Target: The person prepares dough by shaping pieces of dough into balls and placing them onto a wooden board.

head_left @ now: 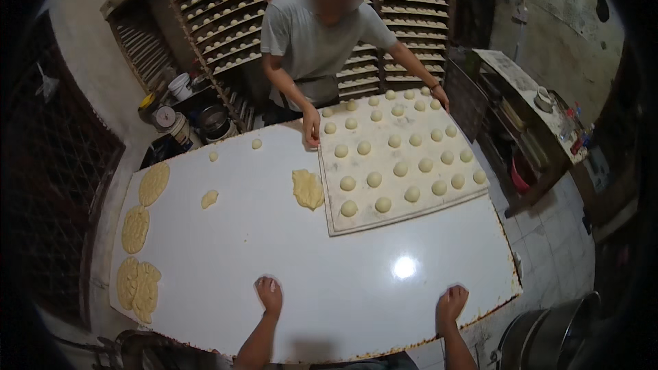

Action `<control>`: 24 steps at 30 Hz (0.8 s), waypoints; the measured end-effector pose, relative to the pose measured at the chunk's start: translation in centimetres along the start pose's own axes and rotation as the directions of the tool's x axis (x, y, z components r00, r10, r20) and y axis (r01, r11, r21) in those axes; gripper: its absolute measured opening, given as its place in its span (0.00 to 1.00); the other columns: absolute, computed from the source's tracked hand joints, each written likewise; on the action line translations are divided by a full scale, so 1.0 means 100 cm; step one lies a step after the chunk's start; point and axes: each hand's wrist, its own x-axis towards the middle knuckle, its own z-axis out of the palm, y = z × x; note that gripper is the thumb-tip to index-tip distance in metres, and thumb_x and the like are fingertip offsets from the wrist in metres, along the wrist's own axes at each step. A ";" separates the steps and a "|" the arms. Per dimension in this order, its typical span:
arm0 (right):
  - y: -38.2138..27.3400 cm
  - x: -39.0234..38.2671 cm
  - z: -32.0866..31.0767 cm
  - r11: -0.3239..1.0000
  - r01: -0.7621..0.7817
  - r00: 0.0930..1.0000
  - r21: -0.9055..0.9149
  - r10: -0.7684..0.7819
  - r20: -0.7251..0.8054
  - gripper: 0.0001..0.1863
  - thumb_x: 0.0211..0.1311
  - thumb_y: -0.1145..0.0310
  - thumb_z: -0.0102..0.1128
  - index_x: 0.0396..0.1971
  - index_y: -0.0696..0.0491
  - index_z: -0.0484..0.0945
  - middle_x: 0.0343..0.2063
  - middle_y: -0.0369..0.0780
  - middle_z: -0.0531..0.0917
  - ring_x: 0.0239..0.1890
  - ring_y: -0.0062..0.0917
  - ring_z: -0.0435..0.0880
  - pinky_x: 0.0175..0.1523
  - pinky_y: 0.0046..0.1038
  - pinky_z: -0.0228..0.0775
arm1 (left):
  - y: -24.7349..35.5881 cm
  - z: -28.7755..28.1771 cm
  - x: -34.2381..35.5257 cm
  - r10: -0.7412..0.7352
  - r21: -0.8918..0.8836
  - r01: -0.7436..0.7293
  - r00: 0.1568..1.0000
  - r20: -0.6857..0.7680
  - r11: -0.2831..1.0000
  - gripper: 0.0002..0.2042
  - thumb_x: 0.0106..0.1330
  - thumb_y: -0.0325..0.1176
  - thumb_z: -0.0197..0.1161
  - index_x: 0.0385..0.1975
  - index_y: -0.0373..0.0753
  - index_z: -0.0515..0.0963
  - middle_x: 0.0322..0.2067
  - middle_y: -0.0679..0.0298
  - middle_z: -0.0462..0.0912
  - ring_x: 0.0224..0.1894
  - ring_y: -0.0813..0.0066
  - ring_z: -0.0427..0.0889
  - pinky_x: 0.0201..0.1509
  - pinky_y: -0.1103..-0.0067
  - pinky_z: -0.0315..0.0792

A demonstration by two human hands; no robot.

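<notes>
One flattened lump of pale dough point(308, 189) lay on the white table point(363, 267), close against the left edge of a board point(380, 159); whether the two touched was hard to make out. The lump's underside was hidden, and its long axis ran away from the person, the far end leaning slightly left. Rounded dough balls point(401, 168) sat in rows on the board (being round, they pointed nowhere), whose near edge slanted up toward the right.

Nearer the person, the left hand point(269, 293) was at the tabletop with its fingers curled in — the palm was hidden, so I could not tell whether it enclosed anything. The right hand point(452, 303) was likewise curled near the table's right end, its grip just as unreadable. Both forearms were cut off below.

Flat dough pieces point(135, 229) lined the table's left side, the farthest one tilting rightward. Across the table, a co-worker point(319, 48) had hands at the board's far corners, legs mostly hidden — behind, racks point(223, 17) ran out of frame.
</notes>
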 end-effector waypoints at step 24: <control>-0.048 -0.086 0.016 0.991 0.137 0.983 -0.002 -0.136 0.122 0.03 0.53 0.78 0.54 0.24 0.63 0.73 0.28 0.49 0.76 0.35 0.42 0.73 0.44 0.39 0.65 | 0.015 -0.020 -0.067 0.178 -0.107 -0.154 0.944 0.278 0.982 0.04 0.56 0.26 0.60 0.24 0.32 0.75 0.29 0.55 0.77 0.38 0.59 0.73 0.45 0.68 0.69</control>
